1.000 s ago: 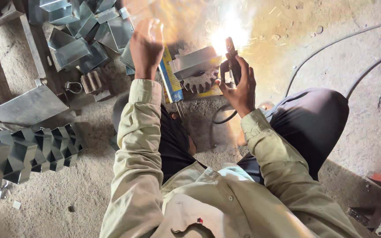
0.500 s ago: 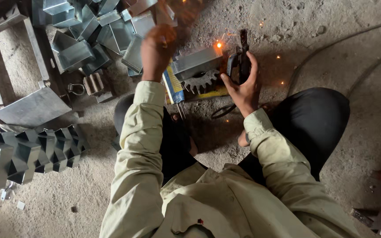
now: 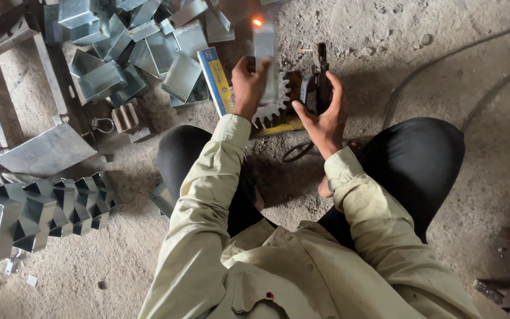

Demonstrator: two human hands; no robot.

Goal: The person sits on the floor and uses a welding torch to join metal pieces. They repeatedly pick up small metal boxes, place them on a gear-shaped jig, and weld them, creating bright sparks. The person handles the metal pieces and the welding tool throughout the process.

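Note:
My left hand (image 3: pixel 248 82) grips a small grey metal piece (image 3: pixel 265 59), held upright, with a glowing orange spot at its top end. My right hand (image 3: pixel 324 105) is closed around a dark welding electrode holder (image 3: pixel 317 80), its rod pointing away from me. Under both hands lies a toothed metal gear plate (image 3: pixel 278 106) on a yellow strip on the floor. A blue and yellow box (image 3: pixel 215 77) lies just left of my left hand. I sit on the floor with knees spread, in black trousers and a beige shirt.
A heap of shiny square metal boxes (image 3: pixel 143 53) lies at the back left. A row of folded metal boxes (image 3: pixel 42 207) sits at the left. A flat metal sheet (image 3: pixel 45 150) and a frame (image 3: pixel 7 44) lie nearby. Cables (image 3: pixel 444 65) run over the sandy floor at right.
The bright welding arc and sparks have died down to one small glow. My left hand has taken the metal piece and lifted it upright; my right hand holds the holder steady.

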